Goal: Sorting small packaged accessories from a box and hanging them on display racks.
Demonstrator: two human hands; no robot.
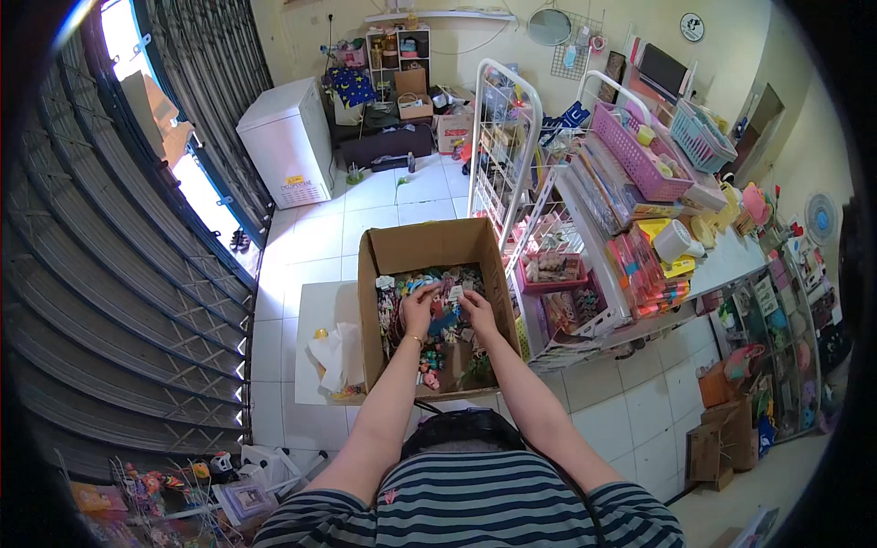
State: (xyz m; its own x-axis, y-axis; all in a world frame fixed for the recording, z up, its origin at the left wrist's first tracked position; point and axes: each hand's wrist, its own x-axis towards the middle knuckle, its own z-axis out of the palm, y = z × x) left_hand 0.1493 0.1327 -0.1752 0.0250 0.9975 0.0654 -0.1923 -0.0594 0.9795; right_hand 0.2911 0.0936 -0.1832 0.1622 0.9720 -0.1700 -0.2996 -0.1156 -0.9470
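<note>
A tall open cardboard box (430,244) stands before me, with many small colourful trinkets (433,358) inside, some on white cards. Both my hands reach into it. My right hand (481,317) pinches the edge of a small white tag (456,293), which seems to belong to a trinket too small to make out. Facing it, my left hand (416,312) has its fingertips together at the other side of that spot; whether they grip something is unclear. A thin bracelet circles my left wrist. At the box's lower right, part of the cardboard bottom shows.
Left of the box, a white board (310,370) carries crumpled white paper (340,356). On the right stand a white wire rack (503,151) and a counter with a pink basket (640,154). A chest freezer (288,144) stands behind, near the folding metal gate (137,260).
</note>
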